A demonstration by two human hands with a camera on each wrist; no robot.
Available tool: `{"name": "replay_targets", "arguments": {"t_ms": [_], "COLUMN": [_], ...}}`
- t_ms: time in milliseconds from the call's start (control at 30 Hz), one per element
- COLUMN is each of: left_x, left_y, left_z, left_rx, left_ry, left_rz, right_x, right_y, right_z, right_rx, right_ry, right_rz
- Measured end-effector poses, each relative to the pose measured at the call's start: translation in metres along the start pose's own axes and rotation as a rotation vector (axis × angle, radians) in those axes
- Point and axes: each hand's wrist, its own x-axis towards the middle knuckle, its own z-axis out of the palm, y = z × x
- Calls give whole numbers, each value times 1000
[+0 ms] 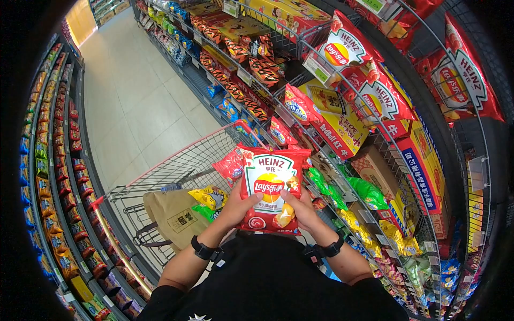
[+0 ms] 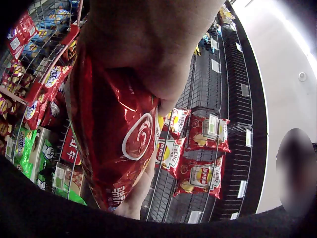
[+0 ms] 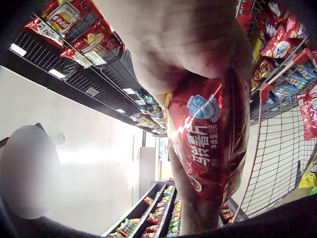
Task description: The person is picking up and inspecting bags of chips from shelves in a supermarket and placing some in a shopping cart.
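Note:
A red Heinz Lay's chip bag (image 1: 269, 187) is held upright in front of the chest, its printed front facing up to the head view. The left hand (image 1: 240, 206) grips its left edge with the thumb on the front, and the right hand (image 1: 300, 207) grips the right edge in the same way. The left wrist view shows the bag's lower part (image 2: 124, 144) under the left hand (image 2: 143, 54). In the right wrist view the right hand (image 3: 193, 44) holds the bag (image 3: 208, 129). Fingers behind the bag are hidden.
A shopping cart (image 1: 176, 155) stands ahead, holding a brown paper bag (image 1: 174, 216), yellow snack packs (image 1: 210, 198) and a red pack (image 1: 229, 165). Wire shelves with more Heinz bags (image 1: 342, 49) rise at the right. Another snack shelf (image 1: 59, 187) lines the left, beyond the tiled aisle (image 1: 128, 80).

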Motion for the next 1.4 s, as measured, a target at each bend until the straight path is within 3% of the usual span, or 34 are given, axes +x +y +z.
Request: {"name": "replay_targets", "arguments": {"t_ms": [1400], "left_x": [0], "left_y": [-6], "left_z": [-3], "left_rx": [-2], "left_ry": [-1], "left_rz": [7], "right_x": [-1], "right_y": [2], "right_z": [0], "right_rx": [-6], "right_ry": [-11], "right_rz": [2]}}
